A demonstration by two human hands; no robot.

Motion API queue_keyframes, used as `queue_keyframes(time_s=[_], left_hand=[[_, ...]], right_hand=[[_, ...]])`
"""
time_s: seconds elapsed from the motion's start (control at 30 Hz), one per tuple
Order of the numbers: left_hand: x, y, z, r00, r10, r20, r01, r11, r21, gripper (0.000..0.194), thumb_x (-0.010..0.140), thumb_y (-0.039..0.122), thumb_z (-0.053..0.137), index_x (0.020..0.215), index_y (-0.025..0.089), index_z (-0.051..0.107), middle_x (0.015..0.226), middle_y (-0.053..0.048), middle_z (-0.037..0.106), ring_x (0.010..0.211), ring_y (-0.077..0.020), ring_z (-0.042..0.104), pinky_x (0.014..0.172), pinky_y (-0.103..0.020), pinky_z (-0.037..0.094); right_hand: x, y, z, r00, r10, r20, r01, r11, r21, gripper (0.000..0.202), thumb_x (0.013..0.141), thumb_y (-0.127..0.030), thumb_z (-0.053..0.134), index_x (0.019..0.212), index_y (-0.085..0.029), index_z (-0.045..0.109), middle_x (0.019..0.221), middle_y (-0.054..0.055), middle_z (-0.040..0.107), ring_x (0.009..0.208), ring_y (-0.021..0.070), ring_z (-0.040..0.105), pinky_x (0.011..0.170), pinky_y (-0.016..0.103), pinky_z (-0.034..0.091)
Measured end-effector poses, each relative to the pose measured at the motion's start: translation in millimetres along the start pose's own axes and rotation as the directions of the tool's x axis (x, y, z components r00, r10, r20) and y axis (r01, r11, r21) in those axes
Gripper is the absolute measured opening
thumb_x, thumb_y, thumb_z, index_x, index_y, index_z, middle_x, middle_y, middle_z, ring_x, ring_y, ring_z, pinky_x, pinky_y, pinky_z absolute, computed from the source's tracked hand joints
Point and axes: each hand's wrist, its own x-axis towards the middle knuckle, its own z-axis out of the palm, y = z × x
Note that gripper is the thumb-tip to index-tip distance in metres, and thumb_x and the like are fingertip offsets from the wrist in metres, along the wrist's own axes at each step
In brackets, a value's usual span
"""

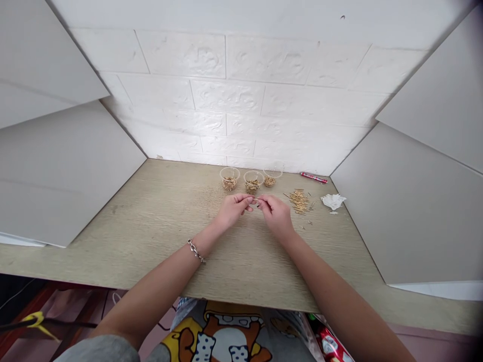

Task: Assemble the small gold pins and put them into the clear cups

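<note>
Over the table (158, 211), just in front of the clear cups, my left hand (236, 208) and my right hand (275, 211) meet almost fingertip to fingertip. Both are closed in a pinch on a small, thin gold-coloured piece (255, 199) that spans the gap between them. Small gold parts lie in the left cup (230, 181), the middle cup (252, 183) and the right cup (269, 180). To the right of my right hand is a loose pile of gold sticks (299, 201).
A red tube-like packet (314, 177) lies near the back wall (241, 95). Crumpled white tissue (333, 201) sits by the right panel (422, 211). Tiny bits are scattered left of the cups and near the pile. A grey panel (71, 176) stands at the left.
</note>
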Motion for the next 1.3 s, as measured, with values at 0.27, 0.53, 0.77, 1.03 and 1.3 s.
queue_keyframes(time_s=[0.27, 0.53, 0.77, 1.03, 1.3], left_hand=[[1.9, -4.2, -2.7, 0.999, 0.039, 0.019, -0.040, 0.994, 0.106, 0.026, 0.067, 0.037, 0.055, 0.074, 0.013, 0.061, 0.075, -0.004, 0.062, 0.052, -0.0071, 0.049, 0.046, -0.020, 0.031], [-0.9, -2.4, 0.4, 0.998, 0.056, -0.001, -0.055, 0.991, 0.119, 0.022, 0.068, 0.033, 0.054, 0.064, 0.013, 0.059, 0.063, -0.001, 0.058, 0.052, -0.0075, 0.047, 0.052, -0.021, 0.036], [-0.8, -6.3, -0.5, 0.995, 0.094, 0.030, -0.098, 0.978, 0.183, 0.022, 0.069, 0.032, 0.052, 0.061, 0.014, 0.056, 0.054, 0.002, 0.052, 0.051, -0.0083, 0.046, 0.052, -0.021, 0.036], [-2.4, -5.3, -2.3, 0.991, 0.124, 0.056, -0.135, 0.958, 0.254, 0.021, 0.070, 0.032, 0.051, 0.062, 0.014, 0.058, 0.053, 0.001, 0.052, 0.052, -0.0088, 0.048, 0.052, -0.021, 0.037], [-2.2, -6.2, -1.5, 0.998, 0.023, 0.054, -0.028, 0.995, 0.096, 0.024, 0.068, 0.035, 0.055, 0.069, 0.012, 0.062, 0.063, -0.003, 0.061, 0.057, -0.0092, 0.053, 0.051, -0.020, 0.038]], right_hand=[[-1.1, 0.9, 1.9, 1.000, 0.007, 0.016, -0.007, 1.000, 0.013, 0.017, 0.080, -0.023, 0.041, 0.081, -0.020, 0.057, 0.076, 0.002, 0.061, 0.069, 0.0139, 0.056, 0.065, 0.026, 0.043], [-1.0, -0.2, 1.3, 0.999, -0.038, 0.031, 0.040, 0.998, -0.053, 0.016, 0.080, -0.023, 0.040, 0.079, -0.020, 0.056, 0.072, 0.002, 0.059, 0.067, 0.0137, 0.053, 0.063, 0.025, 0.041], [-0.4, 2.0, 0.0, 0.986, -0.115, 0.123, 0.129, 0.985, -0.118, 0.017, 0.082, -0.020, 0.037, 0.081, -0.018, 0.053, 0.075, 0.003, 0.057, 0.072, 0.0142, 0.051, 0.065, 0.024, 0.039], [1.7, -2.1, -6.4, 0.968, -0.117, 0.224, 0.151, 0.979, -0.141, 0.018, 0.082, -0.018, 0.035, 0.077, -0.019, 0.053, 0.071, 0.003, 0.055, 0.068, 0.0142, 0.049, 0.060, 0.023, 0.036], [-0.3, -3.1, 1.7, 0.992, 0.029, 0.123, -0.026, 0.999, -0.031, 0.016, 0.080, -0.021, 0.039, 0.078, -0.018, 0.054, 0.072, 0.002, 0.058, 0.067, 0.0128, 0.051, 0.062, 0.023, 0.038]])
